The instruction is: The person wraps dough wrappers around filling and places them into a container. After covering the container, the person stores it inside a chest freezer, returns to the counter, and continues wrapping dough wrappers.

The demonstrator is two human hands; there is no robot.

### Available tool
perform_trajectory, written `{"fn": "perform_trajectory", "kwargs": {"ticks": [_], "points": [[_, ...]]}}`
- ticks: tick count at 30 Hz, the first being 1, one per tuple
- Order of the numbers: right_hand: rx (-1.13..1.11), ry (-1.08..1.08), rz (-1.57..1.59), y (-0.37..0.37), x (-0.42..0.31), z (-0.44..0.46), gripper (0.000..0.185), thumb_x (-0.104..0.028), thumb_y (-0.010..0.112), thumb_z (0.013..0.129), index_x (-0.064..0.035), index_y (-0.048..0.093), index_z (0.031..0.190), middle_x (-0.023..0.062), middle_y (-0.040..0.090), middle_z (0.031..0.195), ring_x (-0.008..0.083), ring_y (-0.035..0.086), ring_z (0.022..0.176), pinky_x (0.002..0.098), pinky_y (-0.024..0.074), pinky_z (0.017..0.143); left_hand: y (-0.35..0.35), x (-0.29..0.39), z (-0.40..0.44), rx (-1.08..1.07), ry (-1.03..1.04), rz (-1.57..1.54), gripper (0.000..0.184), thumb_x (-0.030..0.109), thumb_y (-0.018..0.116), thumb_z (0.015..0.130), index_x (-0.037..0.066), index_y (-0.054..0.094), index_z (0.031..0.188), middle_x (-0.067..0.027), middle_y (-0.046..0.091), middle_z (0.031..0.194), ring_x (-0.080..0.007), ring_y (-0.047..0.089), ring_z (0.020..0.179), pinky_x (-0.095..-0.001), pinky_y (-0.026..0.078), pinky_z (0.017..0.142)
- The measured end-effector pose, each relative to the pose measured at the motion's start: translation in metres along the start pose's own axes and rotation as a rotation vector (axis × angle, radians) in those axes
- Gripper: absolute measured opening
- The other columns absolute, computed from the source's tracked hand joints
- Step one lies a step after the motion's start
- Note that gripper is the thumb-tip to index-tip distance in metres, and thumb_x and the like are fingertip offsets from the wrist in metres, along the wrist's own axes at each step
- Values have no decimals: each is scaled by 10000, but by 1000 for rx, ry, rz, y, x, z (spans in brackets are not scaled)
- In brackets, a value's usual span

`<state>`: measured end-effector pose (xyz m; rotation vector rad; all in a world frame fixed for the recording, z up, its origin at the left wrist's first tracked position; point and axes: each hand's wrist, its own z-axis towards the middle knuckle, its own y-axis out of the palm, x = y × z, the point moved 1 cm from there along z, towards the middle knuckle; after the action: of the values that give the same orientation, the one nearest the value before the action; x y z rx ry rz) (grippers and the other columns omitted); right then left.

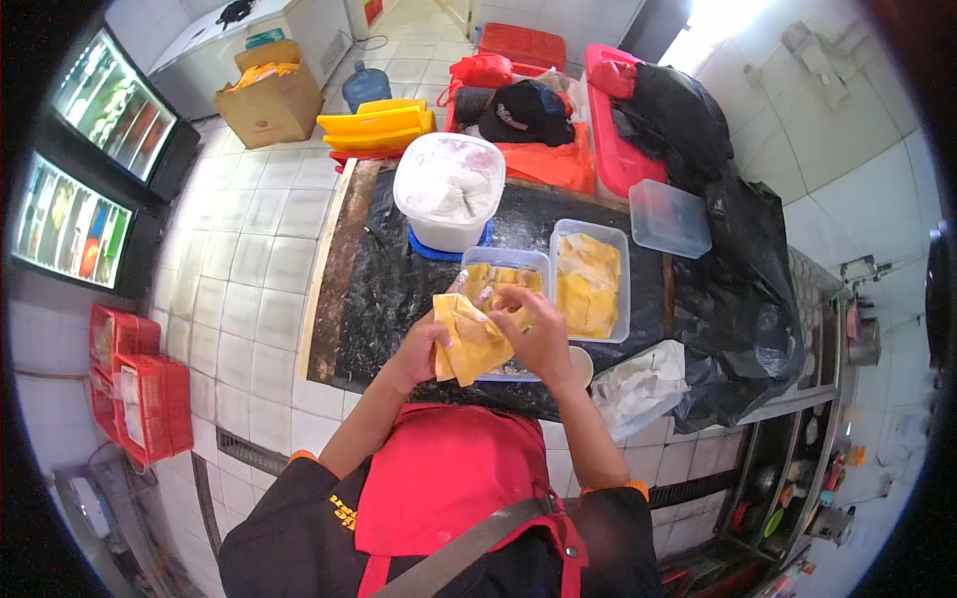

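Observation:
My left hand (423,349) holds a small stack of yellow dough sheets (469,342), tilted toward me, with the thumb over the left edge and floury fingertips showing behind. My right hand (540,337) is at the upper right edge of the stack, its fingers bent and pinched on the sheets. Just beyond my hands is a clear plastic container (547,261) with more yellow dough pieces in it, partly hidden. To its right stands a second container (624,284) filled with flour-dusted yellow sheets.
A white tub of flour (449,189) stands on a blue base at the far left. An upturned clear container (670,217) is at the right. A white bag (643,384) lies by the near right edge. Black plastic (369,289) covers the table. Red crates (155,404) stand left.

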<state>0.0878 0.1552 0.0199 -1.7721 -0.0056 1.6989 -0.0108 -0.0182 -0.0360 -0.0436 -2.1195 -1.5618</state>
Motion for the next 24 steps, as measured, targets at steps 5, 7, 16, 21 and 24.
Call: {"fn": "perform_trajectory", "kwargs": {"ticks": [5, 7, 16, 21, 24], "points": [[118, -331, -330, 8, -16, -22, 299, -205, 769, 805, -104, 700, 1078, 28, 707, 990, 239, 618, 968, 379, 471, 865, 9, -3, 4, 51, 2, 224, 907, 5, 493, 619, 60, 301, 1503, -198, 468, 1441, -348, 528, 1272, -496, 410, 1112], [171, -388, -398, 9, -16, -28, 290, -216, 767, 809, -110, 704, 1071, 23, 704, 998, 234, 615, 971, 378, 461, 862, 9, -7, 8, 44, 24, -33, 791, 38, 491, 635, -9, 395, 1419, -195, 534, 1366, -355, 563, 1216, -497, 420, 1097], [237, -337, -433, 17, -16, -32, 316, -242, 751, 821, -113, 692, 1104, 43, 682, 1015, 250, 598, 992, 387, 434, 877, -15, -21, 15, -15, 13, -153, 761, 159, 529, 650, -35, 443, 1380, -205, 570, 1321, -353, 570, 1198, -469, 430, 1074], [164, -342, -453, 21, -16, -31, 333, -191, 737, 818, -106, 661, 1131, 51, 667, 1026, 255, 602, 1014, 397, 433, 879, 10, -19, 16, -44, 163, -152, 882, 144, 507, 659, 56, 286, 1508, -208, 445, 1458, -364, 455, 1337, -481, 340, 1155], [109, -388, -450, 30, -8, -29, 308, -159, 728, 815, -98, 654, 1108, 60, 664, 1020, 269, 604, 1005, 403, 445, 876, 16, -15, 17, -10, 239, -189, 978, 143, 512, 653, 132, 177, 1572, -226, 331, 1541, -373, 358, 1417, -488, 268, 1193]]}}
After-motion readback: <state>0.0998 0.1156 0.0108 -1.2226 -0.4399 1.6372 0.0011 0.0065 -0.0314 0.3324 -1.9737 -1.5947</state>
